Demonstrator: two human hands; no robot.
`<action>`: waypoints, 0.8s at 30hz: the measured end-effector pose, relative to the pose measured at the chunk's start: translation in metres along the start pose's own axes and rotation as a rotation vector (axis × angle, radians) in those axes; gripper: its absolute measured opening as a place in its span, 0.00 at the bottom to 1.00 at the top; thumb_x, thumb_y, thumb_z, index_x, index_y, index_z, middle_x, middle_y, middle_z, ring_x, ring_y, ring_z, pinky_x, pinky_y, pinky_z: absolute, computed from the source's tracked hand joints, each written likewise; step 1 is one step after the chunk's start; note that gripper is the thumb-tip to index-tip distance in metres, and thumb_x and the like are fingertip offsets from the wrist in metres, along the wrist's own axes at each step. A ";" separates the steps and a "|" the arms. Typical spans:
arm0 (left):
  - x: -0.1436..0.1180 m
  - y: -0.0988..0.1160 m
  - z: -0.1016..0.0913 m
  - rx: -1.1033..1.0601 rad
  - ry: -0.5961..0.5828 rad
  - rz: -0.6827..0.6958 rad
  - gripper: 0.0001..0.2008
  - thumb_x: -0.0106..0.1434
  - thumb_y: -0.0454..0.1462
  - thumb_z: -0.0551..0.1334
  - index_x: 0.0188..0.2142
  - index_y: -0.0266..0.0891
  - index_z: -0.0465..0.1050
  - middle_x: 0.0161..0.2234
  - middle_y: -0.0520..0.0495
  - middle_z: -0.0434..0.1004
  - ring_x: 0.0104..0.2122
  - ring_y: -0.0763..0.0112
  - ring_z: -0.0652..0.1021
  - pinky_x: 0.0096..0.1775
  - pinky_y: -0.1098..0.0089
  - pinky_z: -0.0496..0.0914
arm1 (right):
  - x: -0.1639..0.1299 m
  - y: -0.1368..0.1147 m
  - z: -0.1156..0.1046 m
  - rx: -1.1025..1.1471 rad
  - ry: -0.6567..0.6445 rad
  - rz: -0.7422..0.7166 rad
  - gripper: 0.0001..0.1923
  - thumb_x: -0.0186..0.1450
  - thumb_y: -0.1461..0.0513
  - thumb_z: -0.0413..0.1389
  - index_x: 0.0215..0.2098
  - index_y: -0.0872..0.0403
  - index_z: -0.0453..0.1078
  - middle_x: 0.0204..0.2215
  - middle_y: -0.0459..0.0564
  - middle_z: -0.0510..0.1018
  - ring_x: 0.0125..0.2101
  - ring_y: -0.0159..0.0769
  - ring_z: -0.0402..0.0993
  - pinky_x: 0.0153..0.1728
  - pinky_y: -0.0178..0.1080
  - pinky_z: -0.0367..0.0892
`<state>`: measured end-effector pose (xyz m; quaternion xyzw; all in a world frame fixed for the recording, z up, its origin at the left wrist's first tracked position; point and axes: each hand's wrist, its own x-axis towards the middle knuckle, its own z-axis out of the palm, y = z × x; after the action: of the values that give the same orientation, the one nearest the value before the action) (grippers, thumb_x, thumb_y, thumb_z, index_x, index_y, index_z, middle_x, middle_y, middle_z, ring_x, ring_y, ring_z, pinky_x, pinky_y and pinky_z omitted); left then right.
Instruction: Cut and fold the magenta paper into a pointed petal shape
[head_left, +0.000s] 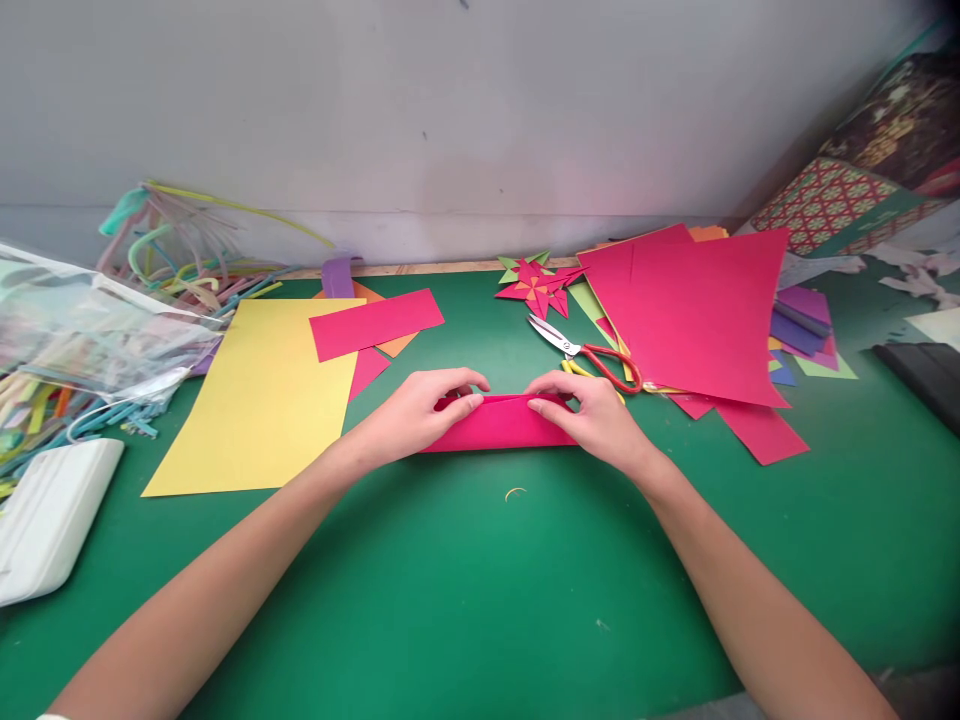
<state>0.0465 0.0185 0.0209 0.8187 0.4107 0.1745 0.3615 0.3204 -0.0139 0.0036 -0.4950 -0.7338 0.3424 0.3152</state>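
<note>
Both hands are down on the pink paper strip, which lies flat on the green surface right in the middle, just in front of the person. The left hand covers the strip's left end, fingers curled loosely, with the thumb and forefinger tips pinching at the folded top edge. The right hand mirrors it on the right end, fingers bent, tips pressing that same upper fold. Neither hand is clenched; both are half closed, nipping the paper's edge, with a short gap of bare pink fold between them.

Just beyond the right hand lie the red-handled scissors, blades pointing up-left, close but apart from the fingers. Behind them sits a folded paper star, and to the right a big pink sheet tops a pile of coloured paper. Left of the strip, a yellow sheet lies flat with a smaller pink rectangle overlapping its far corner. A clear plastic bag sits at far left.
</note>
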 end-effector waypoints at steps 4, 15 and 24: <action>0.001 -0.005 -0.005 0.023 0.016 -0.025 0.13 0.73 0.43 0.57 0.41 0.42 0.79 0.40 0.50 0.83 0.38 0.65 0.78 0.41 0.67 0.69 | -0.002 -0.005 -0.001 -0.014 0.023 -0.094 0.08 0.74 0.58 0.58 0.46 0.49 0.79 0.44 0.49 0.85 0.46 0.44 0.81 0.50 0.44 0.72; 0.004 -0.007 -0.020 -0.129 0.107 -0.178 0.11 0.67 0.44 0.63 0.37 0.40 0.81 0.38 0.48 0.84 0.38 0.63 0.79 0.40 0.66 0.71 | -0.005 -0.006 0.003 -0.343 0.123 -0.332 0.25 0.73 0.57 0.61 0.67 0.44 0.67 0.67 0.56 0.70 0.68 0.55 0.63 0.68 0.61 0.61; 0.002 -0.006 -0.023 -0.252 0.161 -0.263 0.14 0.66 0.46 0.64 0.36 0.38 0.80 0.34 0.47 0.82 0.35 0.66 0.78 0.37 0.67 0.72 | -0.005 -0.004 0.005 -0.372 -0.028 -0.473 0.19 0.75 0.66 0.55 0.61 0.45 0.73 0.55 0.54 0.80 0.60 0.51 0.72 0.61 0.58 0.69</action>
<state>0.0311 0.0323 0.0322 0.6898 0.5164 0.2408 0.4467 0.3164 -0.0209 0.0031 -0.3548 -0.8831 0.1263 0.2799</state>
